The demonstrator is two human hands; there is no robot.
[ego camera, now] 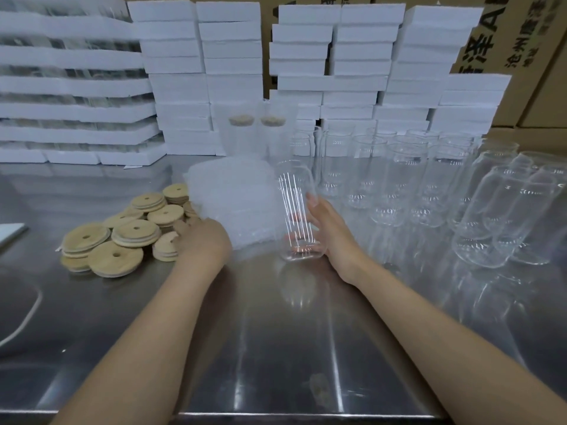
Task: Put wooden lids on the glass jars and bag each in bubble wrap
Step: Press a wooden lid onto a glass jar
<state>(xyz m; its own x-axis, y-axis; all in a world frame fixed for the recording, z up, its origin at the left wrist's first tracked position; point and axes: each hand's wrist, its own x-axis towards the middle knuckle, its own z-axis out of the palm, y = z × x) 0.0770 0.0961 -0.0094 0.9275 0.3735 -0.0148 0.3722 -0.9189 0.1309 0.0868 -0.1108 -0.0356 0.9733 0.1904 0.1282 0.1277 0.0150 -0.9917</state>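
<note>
Right hand (328,231) grips open glass jar (296,210), fingers curled round its far side, thumb on near side. Jar upright, no lid, centre of worktop (276,348), just right of bubble wrap stack (233,191). Left hand (204,240) reaches into wooden lids (122,237) piled at left; its fingers hidden, grip cannot be told. Empty jars (429,179) crowd right side. White foam boxes (184,72) stacked along far edge.

The left grip (204,237) and right grip (331,231) are bare, and both forearms (147,317) run unsleeved to the frame's lower edge.
</note>
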